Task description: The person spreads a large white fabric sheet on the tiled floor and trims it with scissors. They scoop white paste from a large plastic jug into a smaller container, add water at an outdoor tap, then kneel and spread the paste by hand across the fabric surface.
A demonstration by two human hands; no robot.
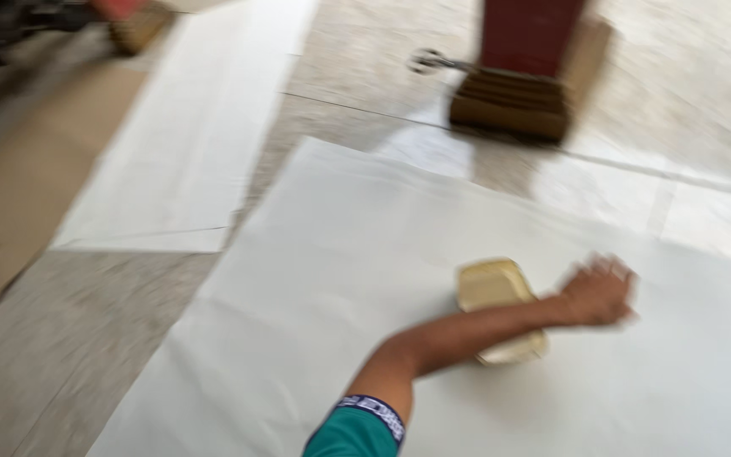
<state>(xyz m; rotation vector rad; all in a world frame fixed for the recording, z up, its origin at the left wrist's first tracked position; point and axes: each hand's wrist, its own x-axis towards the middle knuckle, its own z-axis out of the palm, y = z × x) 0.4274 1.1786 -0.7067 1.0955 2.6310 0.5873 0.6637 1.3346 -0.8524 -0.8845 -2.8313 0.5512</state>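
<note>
Stone floor [69, 355], white sheet [332, 279] spread over it, dark red pillar [522, 51] beyond. My hand [598, 292] rests on the sheet, blurred, grip unclear. A tan block [492, 288] lies under my forearm.

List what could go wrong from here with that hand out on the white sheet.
1. The hand stretches far across the large white sheet; weight on it might crease or shift the sheet on the smooth stone floor.
2. The forearm passes over the tan block and may knock it.
3. The picture is blurred, so whether the hand is pressing down cannot be told.
</note>
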